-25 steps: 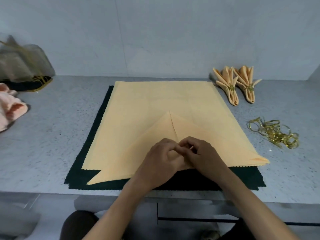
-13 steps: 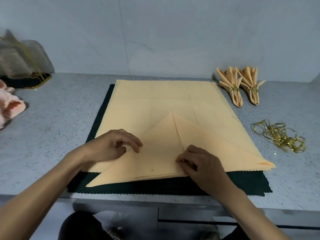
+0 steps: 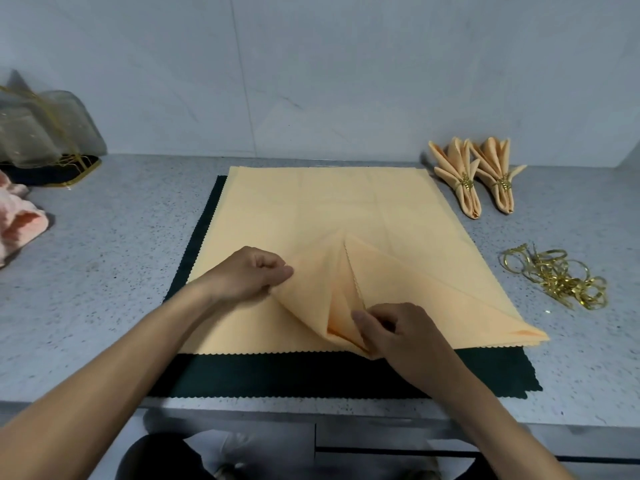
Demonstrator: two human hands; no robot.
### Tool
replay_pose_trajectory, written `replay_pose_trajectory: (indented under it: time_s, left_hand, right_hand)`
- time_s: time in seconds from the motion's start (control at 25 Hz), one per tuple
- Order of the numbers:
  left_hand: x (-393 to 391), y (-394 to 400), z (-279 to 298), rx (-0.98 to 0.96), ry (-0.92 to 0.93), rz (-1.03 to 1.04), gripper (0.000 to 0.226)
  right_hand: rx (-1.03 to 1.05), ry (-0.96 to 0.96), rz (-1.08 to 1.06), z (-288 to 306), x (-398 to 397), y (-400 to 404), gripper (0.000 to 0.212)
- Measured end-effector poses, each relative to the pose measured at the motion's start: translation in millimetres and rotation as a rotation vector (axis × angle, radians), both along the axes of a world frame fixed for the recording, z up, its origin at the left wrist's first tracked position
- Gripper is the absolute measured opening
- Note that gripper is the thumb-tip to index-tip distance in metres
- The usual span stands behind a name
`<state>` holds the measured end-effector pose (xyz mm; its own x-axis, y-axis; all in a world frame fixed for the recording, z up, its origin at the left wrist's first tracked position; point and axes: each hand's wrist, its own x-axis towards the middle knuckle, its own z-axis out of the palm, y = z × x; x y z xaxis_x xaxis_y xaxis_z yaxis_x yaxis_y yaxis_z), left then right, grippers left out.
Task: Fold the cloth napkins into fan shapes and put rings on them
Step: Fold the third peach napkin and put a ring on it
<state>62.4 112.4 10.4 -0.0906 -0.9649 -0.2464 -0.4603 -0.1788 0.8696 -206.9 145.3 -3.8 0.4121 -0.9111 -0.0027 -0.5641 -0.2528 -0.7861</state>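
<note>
I see my left hand [image 3: 254, 275] pinching the left flap of the top napkin [image 3: 398, 282] on the stack at the mat's middle, and my right hand [image 3: 401, 332] pinching its near point; tugging may drag lower napkins askew and blur the crease

Left hand [image 3: 254, 273] pinching, fingers curled, right hand [image 3: 398, 332] pinching

A stack of peach napkins [image 3: 311, 209] lies flat on the worktop; the top one's near left flap [image 3: 311, 292] is lifted into a raised fold, its right flap [image 3: 415, 289] flat. Two ringed fan napkins [image 3: 474, 178] lie side by side far right, with loose gold rings [image 3: 557, 275] heaped nearer.
</note>
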Motion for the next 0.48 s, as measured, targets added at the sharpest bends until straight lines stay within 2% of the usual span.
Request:
replay_pose_trajectory:
  time_s: [0.12, 0.24, 0.32, 0.4, 0.48]
  left_hand:
    - [-14, -11, -18, -0.033, -0.116, 0.150, 0.042]
    - [-28, -7, -25, -0.133, -0.314, 0.285, 0.043]
    - [-40, -1, -25, -0.235, -0.405, 0.347, 0.044]
    - [-43, 2, -25, -0.277, -0.414, 0.359, 0.043]
    - [-36, 0, -25, -0.179, -0.285, 0.323, 0.046]
  right_hand:
    - [0.141, -0.041, -0.130, 9, 2, -4, 0.044]
    - [0.145, -0.013, -0.160, 7, 7, -3, 0.061]
    - [0.168, -0.067, -0.154, 5, 7, -2, 0.074]
    - [0.198, -0.098, -0.129, 6, 7, 1, 0.081]
    - [0.128, 0.011, -0.080, 1, 8, 2, 0.062]
